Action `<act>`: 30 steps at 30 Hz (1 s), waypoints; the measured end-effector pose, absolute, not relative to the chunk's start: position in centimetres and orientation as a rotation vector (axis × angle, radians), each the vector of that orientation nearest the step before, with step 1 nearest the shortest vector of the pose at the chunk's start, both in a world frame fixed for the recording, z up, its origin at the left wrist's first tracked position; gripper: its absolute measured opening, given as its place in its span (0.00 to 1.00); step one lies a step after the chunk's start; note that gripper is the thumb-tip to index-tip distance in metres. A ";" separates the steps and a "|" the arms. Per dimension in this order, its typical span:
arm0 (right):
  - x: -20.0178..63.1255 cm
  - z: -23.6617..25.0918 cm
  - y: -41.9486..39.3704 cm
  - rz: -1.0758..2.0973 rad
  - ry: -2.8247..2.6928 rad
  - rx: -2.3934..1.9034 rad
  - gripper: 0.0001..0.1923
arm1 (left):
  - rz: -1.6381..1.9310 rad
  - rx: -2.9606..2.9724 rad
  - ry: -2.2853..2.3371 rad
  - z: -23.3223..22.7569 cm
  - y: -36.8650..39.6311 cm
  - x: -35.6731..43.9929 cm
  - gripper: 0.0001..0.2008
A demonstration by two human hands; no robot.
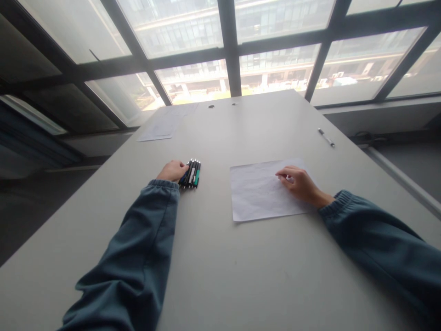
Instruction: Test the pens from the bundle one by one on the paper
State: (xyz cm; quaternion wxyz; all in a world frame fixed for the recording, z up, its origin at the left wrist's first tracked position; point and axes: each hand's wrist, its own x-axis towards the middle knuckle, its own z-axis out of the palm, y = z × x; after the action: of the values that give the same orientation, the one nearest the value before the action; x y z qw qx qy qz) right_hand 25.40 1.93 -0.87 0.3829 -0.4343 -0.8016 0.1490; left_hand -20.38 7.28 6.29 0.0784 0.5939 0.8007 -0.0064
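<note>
Pens lie in a row on the white table against the left hand, whose grip I cannot tell, while the right hand, fingers loosely curled with a gap at the thumb, is over the paper sheet.

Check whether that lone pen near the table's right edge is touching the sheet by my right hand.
Apart. The head view shows bare white tabletop between the white-and-black pen and the sheet of paper.
</note>
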 end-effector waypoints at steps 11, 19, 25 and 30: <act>25.4 -0.9 2.0 0.372 -2.050 -1.085 0.08 | 0.210 1.774 2.468 6.8 7.4 -20.9 0.15; 25.4 -0.9 2.0 0.377 -2.058 -1.084 0.09 | 0.131 1.747 2.450 6.4 7.3 -20.5 0.13; 25.3 -0.8 2.0 0.357 -2.057 -1.082 0.09 | 0.436 1.690 2.457 8.4 6.7 -20.7 0.11; 25.2 -0.5 1.9 0.300 -2.065 -1.038 0.09 | 1.066 1.543 1.846 10.3 4.7 -16.0 0.21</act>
State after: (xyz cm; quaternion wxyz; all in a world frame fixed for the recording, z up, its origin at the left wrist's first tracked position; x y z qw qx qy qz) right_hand 25.24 1.94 -0.47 0.3944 -0.4093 -0.8142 0.1184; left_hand -16.04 4.72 10.33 0.2523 0.5674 0.6787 0.3920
